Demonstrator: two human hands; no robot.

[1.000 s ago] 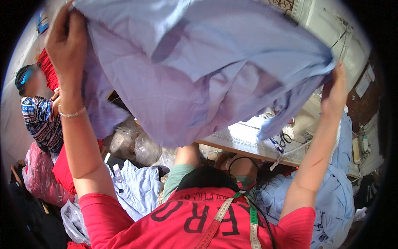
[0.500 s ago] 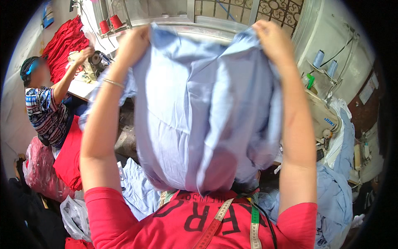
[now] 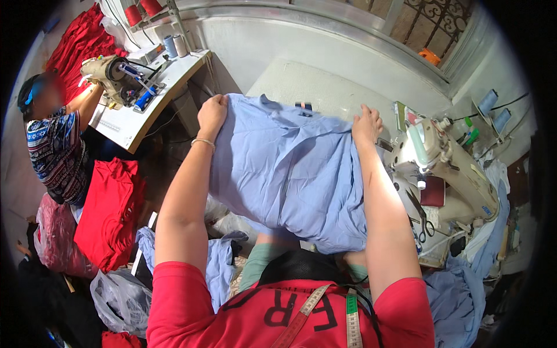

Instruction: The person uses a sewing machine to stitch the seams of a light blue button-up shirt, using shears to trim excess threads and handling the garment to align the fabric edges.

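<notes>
A light blue shirt (image 3: 278, 168) hangs spread out in front of me, above my lap. Its collar side faces away, with a small dark label near the neckline. My left hand (image 3: 213, 116) is closed on the shirt's upper left corner. At the upper right corner, my right hand (image 3: 366, 126) holds the cloth at its edge, some fingers raised and apart. The lower part of the shirt droops in folds toward my knees.
A sewing machine (image 3: 449, 159) stands at right, with black scissors (image 3: 419, 214) beside it. Blue thread cones (image 3: 489, 101) are behind. At left, a co-worker (image 3: 55, 145) sits by another sewing machine (image 3: 110, 72). Red cloth (image 3: 110, 211) and plastic bags (image 3: 122, 298) lie nearby.
Both hands have come down from high up, lowering the shirt from upright before me to a flatter spread. My view has tilted down, and the co-worker's raised arm is now lower at the machine.
</notes>
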